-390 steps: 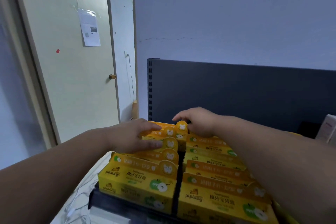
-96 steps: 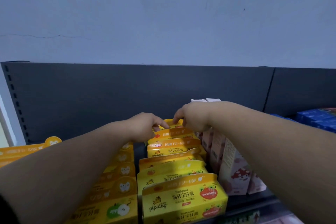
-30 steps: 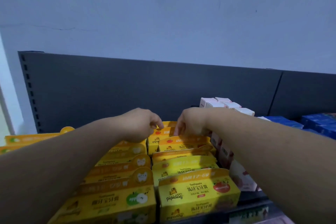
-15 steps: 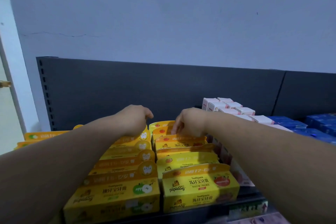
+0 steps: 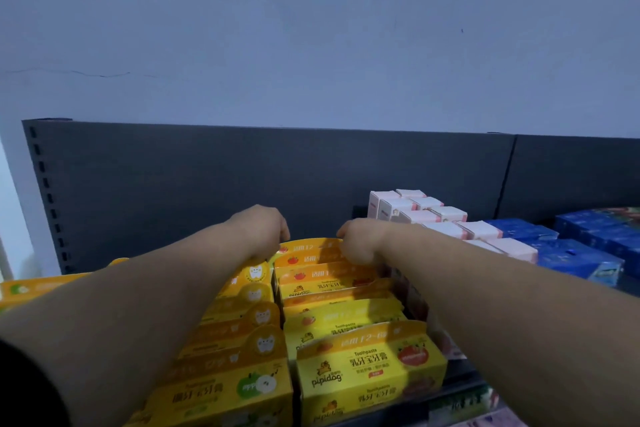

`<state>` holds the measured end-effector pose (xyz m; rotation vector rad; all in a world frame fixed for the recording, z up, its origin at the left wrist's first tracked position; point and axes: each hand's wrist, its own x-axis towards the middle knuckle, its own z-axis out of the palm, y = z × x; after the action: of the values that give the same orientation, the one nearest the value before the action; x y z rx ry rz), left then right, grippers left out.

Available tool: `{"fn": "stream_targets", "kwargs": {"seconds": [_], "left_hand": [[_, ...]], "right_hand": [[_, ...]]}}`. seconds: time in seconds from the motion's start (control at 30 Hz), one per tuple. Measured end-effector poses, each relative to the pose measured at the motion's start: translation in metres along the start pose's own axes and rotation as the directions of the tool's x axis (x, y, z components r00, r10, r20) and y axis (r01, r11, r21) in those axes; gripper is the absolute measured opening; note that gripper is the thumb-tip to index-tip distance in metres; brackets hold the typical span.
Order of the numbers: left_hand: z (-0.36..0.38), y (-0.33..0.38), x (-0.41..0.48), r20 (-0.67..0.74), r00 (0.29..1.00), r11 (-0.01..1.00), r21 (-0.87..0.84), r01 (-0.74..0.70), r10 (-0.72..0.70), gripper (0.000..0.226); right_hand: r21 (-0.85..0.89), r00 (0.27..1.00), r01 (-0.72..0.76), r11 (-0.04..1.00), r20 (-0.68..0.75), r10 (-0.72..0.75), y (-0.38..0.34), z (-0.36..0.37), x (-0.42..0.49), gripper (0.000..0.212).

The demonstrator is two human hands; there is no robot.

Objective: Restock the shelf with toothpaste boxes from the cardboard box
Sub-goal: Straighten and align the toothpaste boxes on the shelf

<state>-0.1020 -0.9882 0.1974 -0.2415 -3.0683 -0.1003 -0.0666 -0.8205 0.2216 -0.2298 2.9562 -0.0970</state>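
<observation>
Both hands on the rearmost toothpaste box [image 5: 311, 248], just in front of the shelf's back panel [image 5: 242, 177].
The left hand [image 5: 259, 229] and right hand [image 5: 360, 243] curl their fingers, held together, over the box's two ends. Two rows of yellow boxes [image 5: 370, 357] run forward from the back panel. Pink-white boxes [image 5: 433, 218] and blue boxes [image 5: 571, 250] stand along it, further right.

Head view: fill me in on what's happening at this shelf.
A person is reaching both arms to the back of the shelf. The left hand and right hand sit at either end of the rearmost strawberry toothpaste box in a yellow row. Whether they grip it is hidden by the knuckles. An apple-marked row stands to the left, with pink-white boxes and blue boxes to the right. The cardboard box is out of view.
</observation>
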Motion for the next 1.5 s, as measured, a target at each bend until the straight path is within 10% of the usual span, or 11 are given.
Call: {"fn": "stream_targets", "kwargs": {"seconds": [1.03, 1.23, 1.5], "left_hand": [[-0.002, 0.002, -0.010, -0.086, 0.996, 1.000, -0.001, 0.024, -0.024, 0.034], [-0.005, 0.020, -0.045, -0.089, 0.996, 1.000, 0.005, -0.015, 0.015, 0.041], [-0.013, 0.043, -0.078, -0.089, 0.995, 0.996, -0.082, 0.033, -0.041, 0.054]], "right_hand": [[0.207, 0.999, -0.049, 0.977, 0.010, 0.048, 0.006, 0.000, 0.003, 0.036], [0.103, 0.998, 0.054, 0.993, 0.038, -0.058, 0.017, -0.004, -0.021, 0.079], [0.095, 0.979, 0.199, 0.975, 0.013, -0.201, 0.026, 0.003, -0.031, 0.086]]}}
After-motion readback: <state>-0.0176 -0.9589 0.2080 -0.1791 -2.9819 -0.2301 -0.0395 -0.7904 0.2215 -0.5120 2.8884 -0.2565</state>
